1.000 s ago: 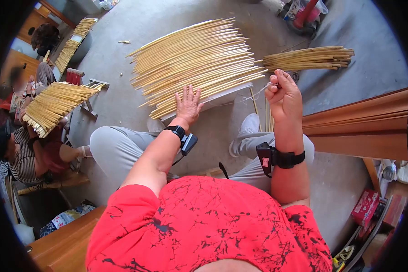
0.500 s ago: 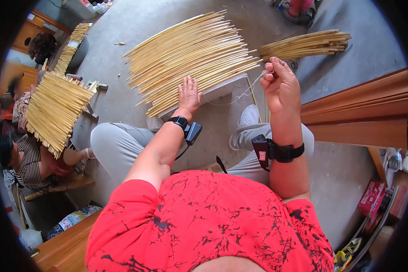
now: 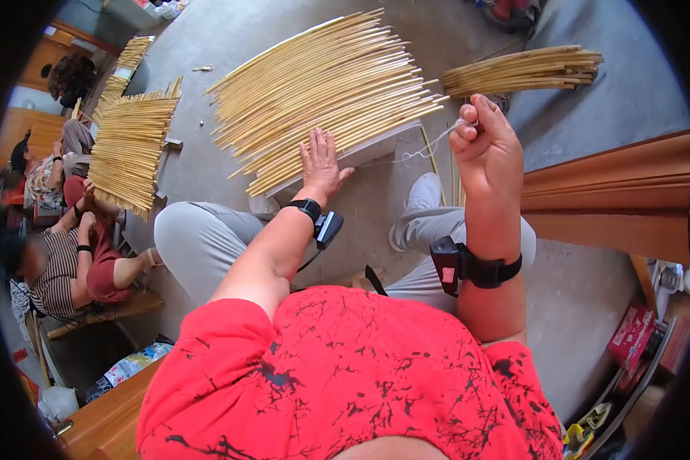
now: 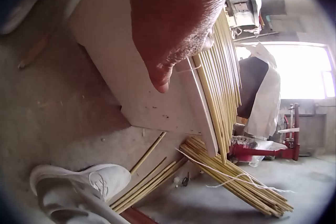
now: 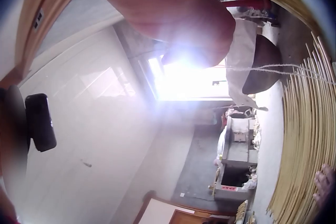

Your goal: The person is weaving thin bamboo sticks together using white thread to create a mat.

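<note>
A row of thin pale sticks (image 3: 314,84), laid side by side like a mat, covers a white stand (image 3: 385,141) in the head view. My left hand (image 3: 322,167) rests on the near sticks with its fingers straight, its thumb out to the side. Raised to the right of the mat, my right hand (image 3: 489,153) pinches a white string (image 3: 431,149) between curled fingers and thumb. The string runs from it toward the near edge by my left hand. In the right wrist view the string (image 5: 262,68) stretches across to the sticks (image 5: 307,145).
A bundle of loose sticks (image 3: 521,70) lies on the floor at right. Wooden panelling (image 3: 606,192) is close to my right arm. At left, seated people (image 3: 61,264) are beside another stick mat (image 3: 134,146). My shoe (image 3: 423,192) is below the stand.
My right hand has lifted slightly and shifted right, and the string, which sagged half a second ago, is straighter. My left hand stays on the sticks. The mat at left has swung round.
</note>
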Tool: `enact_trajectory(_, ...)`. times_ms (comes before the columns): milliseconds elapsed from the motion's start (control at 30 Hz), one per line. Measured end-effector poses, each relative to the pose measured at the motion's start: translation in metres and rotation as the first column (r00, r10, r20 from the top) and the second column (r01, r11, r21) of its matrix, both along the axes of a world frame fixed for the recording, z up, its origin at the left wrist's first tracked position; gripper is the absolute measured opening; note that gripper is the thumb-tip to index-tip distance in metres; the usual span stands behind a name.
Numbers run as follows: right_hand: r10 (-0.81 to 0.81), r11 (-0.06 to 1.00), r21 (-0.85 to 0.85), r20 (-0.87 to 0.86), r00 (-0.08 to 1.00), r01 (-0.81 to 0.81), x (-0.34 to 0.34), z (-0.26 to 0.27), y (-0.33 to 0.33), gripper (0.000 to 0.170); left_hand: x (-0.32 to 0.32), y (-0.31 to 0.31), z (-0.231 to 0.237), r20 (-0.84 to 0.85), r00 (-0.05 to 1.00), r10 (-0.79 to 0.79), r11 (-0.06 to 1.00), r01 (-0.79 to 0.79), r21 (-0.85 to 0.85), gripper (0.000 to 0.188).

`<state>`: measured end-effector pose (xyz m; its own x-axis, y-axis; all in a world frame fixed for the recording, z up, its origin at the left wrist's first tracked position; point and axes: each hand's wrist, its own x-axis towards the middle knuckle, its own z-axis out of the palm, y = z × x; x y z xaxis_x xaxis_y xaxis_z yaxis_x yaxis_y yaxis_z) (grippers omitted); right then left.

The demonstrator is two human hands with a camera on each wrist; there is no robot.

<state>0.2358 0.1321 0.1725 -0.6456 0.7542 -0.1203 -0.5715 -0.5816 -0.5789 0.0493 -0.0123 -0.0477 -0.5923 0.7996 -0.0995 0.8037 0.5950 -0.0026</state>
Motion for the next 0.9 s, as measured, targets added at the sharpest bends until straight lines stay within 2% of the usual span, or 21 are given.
enact_trajectory(333, -0.022, 1.0, -0.005, -0.025, 0.999, 0.022, 0.004, -0.002, 0.002, 0.005, 0.002, 0.001, 0.004, 0.032, 0.999, 0.019, 1.0, -0.019, 0.009, 0.097)
enact_trajectory(400, -0.018, 1.0, -0.011, -0.105, 0.994, 0.017, 0.006, -0.003, 0.004, 0.005, 0.002, -0.001, 0.003, 0.039, 0.999, 0.017, 0.999, -0.018, 0.026, 0.096)
enact_trajectory(600, 0.0, 1.0, -0.002, -0.095, 0.995, -0.001, 0.004, -0.008, 0.005, 0.005, -0.002, -0.002, 0.0, 0.075, 0.997, -0.006, 0.991, -0.004, 0.136, 0.092)
enact_trajectory(733, 0.002, 1.0, 0.004, -0.081, 0.997, -0.001, 0.004, -0.009, 0.006, 0.005, -0.006, 0.001, -0.005, 0.077, 0.996, 0.042, 0.964, -0.061, 0.26, 0.085)
enact_trajectory(767, 0.0, 1.0, 0.005, -0.076, 0.997, 0.0, 0.004, -0.009, 0.006, 0.005, -0.008, 0.001, -0.003, 0.081, 0.996, 0.046, 0.951, -0.068, 0.301, 0.076)
enact_trajectory(867, 0.006, 1.0, 0.007, -0.065, 0.998, -0.006, 0.003, -0.01, 0.005, 0.006, -0.013, 0.0, -0.013, 0.05, 0.996, 0.074, 0.956, -0.085, 0.28, 0.069)
enact_trajectory(900, 0.013, 1.0, 0.011, -0.064, 0.998, -0.012, 0.003, -0.009, 0.004, 0.006, -0.012, -0.002, -0.018, -0.004, 0.997, 0.079, 0.963, -0.075, 0.258, 0.061)
